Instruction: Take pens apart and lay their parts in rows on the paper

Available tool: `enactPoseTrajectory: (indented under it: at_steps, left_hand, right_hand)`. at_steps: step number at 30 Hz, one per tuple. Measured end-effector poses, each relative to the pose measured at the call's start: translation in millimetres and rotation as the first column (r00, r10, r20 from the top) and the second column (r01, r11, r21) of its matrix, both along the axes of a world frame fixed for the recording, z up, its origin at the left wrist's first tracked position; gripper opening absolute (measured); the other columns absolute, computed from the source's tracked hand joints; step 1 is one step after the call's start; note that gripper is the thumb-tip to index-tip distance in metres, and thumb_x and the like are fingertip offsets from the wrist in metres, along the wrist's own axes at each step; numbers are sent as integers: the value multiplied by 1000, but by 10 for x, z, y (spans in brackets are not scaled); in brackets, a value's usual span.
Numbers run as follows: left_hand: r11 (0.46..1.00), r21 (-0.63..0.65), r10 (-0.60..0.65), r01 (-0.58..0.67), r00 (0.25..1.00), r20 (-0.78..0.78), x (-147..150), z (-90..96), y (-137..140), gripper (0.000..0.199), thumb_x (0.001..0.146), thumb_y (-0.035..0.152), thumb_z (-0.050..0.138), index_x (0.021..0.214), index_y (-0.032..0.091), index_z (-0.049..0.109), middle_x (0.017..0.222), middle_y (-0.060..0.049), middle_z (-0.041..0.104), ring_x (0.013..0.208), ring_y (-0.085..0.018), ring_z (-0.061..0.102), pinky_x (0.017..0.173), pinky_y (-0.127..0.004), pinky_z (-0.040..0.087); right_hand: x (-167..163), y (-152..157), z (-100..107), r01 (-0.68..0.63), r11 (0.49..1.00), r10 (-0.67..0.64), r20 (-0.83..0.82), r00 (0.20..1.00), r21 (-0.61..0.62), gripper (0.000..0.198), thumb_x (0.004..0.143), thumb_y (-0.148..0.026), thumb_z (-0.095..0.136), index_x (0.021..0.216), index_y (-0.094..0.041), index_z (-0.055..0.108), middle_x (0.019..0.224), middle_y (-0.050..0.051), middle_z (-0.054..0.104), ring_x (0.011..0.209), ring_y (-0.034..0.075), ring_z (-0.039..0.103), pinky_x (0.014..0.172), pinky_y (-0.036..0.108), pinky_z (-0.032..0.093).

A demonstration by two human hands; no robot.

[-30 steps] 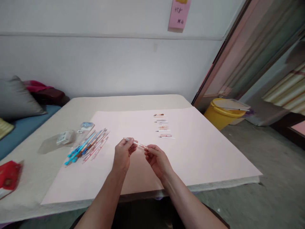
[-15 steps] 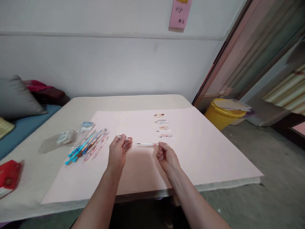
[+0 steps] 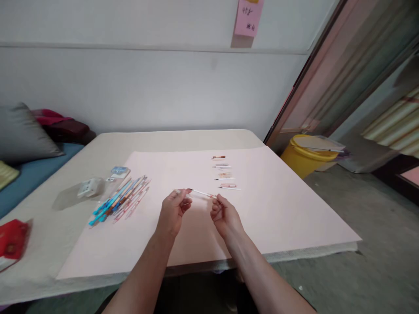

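My right hand [image 3: 225, 213] pinches the right end of a thin white pen refill [image 3: 202, 192], which has a dark tip and a pinkish part near my fingers. The refill slants up to the left, its tip at the fingertips of my left hand [image 3: 172, 211]. Closed in my left hand is a short pale pen part [image 3: 177, 191], mostly covered by the fingers. Whether the left fingers grip the tip or only touch it, I cannot tell. Beyond my right hand, slim pen parts [image 3: 229, 187] lie in several short rows on the pink sheet [image 3: 262, 209].
Left of my hands lies a bundle of blue, brown and pink pens [image 3: 121, 198]. Near it are a small blue-and-white packet [image 3: 120, 172] and a white block in clear wrap [image 3: 89, 187]. A red package [image 3: 13, 240] sits at the left edge. A yellow bin [image 3: 297, 157] stands right of the table.
My left hand has moved right, towards my right hand. The refill has tilted, its dark tip rising to meet the left fingertips. My right hand has shifted slightly left.
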State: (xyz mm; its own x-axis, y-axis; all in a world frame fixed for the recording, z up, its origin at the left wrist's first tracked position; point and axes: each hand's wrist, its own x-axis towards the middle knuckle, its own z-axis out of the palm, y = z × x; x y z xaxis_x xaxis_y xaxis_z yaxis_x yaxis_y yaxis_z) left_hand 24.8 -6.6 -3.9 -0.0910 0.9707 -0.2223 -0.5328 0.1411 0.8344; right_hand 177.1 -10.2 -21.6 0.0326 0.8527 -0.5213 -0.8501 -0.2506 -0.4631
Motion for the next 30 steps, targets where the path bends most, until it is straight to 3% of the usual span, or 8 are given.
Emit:
enactPoseTrajectory:
  at_steps: [4, 8, 11, 13, 16, 19, 23, 30]
  left_hand:
    - [999, -11, -42, 41, 998, -38, 128, -46, -44, 24, 69, 30, 72, 84, 11, 68, 85, -7, 64, 65, -8, 57, 59, -18, 48]
    - [992, -22, 120, -121, 992, -39, 43, -67, 29, 24, 66, 27, 74, 81, 9, 69, 70, -3, 59, 61, -6, 54, 55, -14, 46]
    - [963, 6, 271, -271, 963, 0, -112, -38, 106, 21, 65, 23, 75, 78, 9, 68, 73, -3, 60, 59, -5, 54, 53, -13, 46]
    - [953, 29, 301, -302, 953, 23, -190, -12, 134, 19, 65, 21, 74, 78, 9, 68, 78, -5, 62, 59, -4, 54, 53, -13, 47]
    - [972, 18, 232, -233, 972, 43, -203, 4, 127, 19, 67, 21, 73, 79, 8, 68, 78, -5, 63, 58, -4, 54, 52, -12, 47]
    - [990, -1, 143, -143, 988, 56, -107, -6, 83, 18, 67, 22, 73, 79, 9, 68, 78, -5, 63, 58, -4, 55, 52, -13, 47]
    - [999, -1, 47, -48, 997, 60, 45, -17, 11, 19, 69, 25, 72, 80, 10, 68, 80, -5, 63, 61, -6, 56, 55, -15, 47]
    - [1000, 6, -1, 1, 1000, 17, 131, -24, -53, 19, 69, 27, 71, 79, 11, 68, 79, -4, 62, 68, -8, 55, 59, -17, 44]
  right_hand:
    - [-131, -77, -48, -39, 999, 39, 43, 998, -2, 14, 70, -17, 68, 76, -17, 56, 60, -1, 61, 44, 5, 50, 36, 12, 36]
    - [-164, -118, -66, -60, 998, 61, 66, 996, -15, 12, 71, -16, 67, 76, -16, 56, 61, -1, 62, 44, 5, 50, 36, 12, 36]
    - [-66, -69, -51, -19, 998, 22, 48, 999, -65, 10, 74, -17, 64, 71, -16, 55, 55, -2, 58, 42, 5, 49, 35, 12, 36]
    - [11, -21, -37, -6, 996, 9, 34, 999, -87, 15, 75, -21, 63, 66, -17, 52, 52, -2, 56, 41, 7, 49, 36, 15, 38]
    - [37, 5, -13, -38, 995, 40, 16, 999, -96, 19, 74, -22, 63, 62, -17, 50, 56, 1, 59, 49, 10, 55, 41, 18, 43]
    - [-74, -58, 15, -133, 991, 134, 82, 988, -18, 12, 67, -16, 68, 74, -17, 59, 63, 0, 62, 46, 7, 52, 38, 14, 36]
    - [-261, -180, 51, -307, 941, 270, 229, 935, 143, 40, 60, -17, 75, 99, -21, 64, 78, 0, 66, 43, 3, 44, 34, 12, 23]
    - [-233, -194, 108, -209, 954, 139, 301, 944, 216, 36, 66, -29, 71, 101, -23, 65, 100, 4, 66, 54, 6, 52, 34, 15, 22]
